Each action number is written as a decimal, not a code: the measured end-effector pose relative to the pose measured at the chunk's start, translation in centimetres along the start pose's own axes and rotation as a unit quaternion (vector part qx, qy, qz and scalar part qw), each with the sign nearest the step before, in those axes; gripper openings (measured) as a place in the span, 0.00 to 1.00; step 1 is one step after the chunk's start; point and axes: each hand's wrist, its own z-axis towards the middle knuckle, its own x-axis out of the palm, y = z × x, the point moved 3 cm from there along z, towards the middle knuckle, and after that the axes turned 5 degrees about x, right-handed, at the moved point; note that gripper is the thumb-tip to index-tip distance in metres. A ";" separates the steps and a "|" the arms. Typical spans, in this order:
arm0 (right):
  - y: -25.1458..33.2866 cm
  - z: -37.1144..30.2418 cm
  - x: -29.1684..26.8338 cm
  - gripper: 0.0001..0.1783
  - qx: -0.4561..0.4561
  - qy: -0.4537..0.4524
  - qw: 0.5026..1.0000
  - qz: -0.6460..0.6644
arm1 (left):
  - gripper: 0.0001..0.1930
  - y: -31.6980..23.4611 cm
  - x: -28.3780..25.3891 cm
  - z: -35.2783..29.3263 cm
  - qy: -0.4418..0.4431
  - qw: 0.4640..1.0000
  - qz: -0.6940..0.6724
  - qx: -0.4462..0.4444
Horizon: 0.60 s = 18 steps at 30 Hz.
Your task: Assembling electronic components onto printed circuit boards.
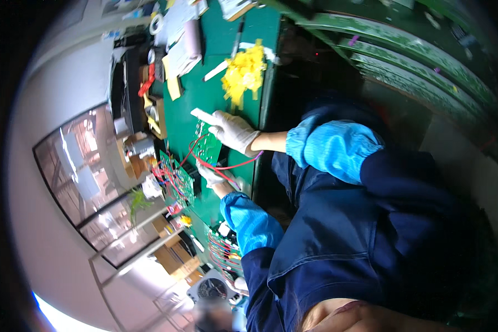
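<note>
My right hand, in a white glove, closes on a slim white stick-like thing whose exact kind I cannot make out. It is over one end of a green circuit board. At the board's other end is my left hand, also gloved, with its fingers closed on the edge; they are partly hidden by wires. Red wires run across the board and past my left hand. Beside my right hand lies a heap of yellow tape-like pieces on the green table.
More wired circuit boards lie beyond my left hand. A white marker-like thing, papers and a tape roll are on the table past the yellow heap. Green shelving stands behind me. A grey fan is near another person.
</note>
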 end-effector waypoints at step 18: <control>3.8 -1.1 0.0 0.15 0.181 0.194 0.943 0.201 | 0.23 -0.2 -1.3 -0.7 0.028 0.964 -0.258 0.056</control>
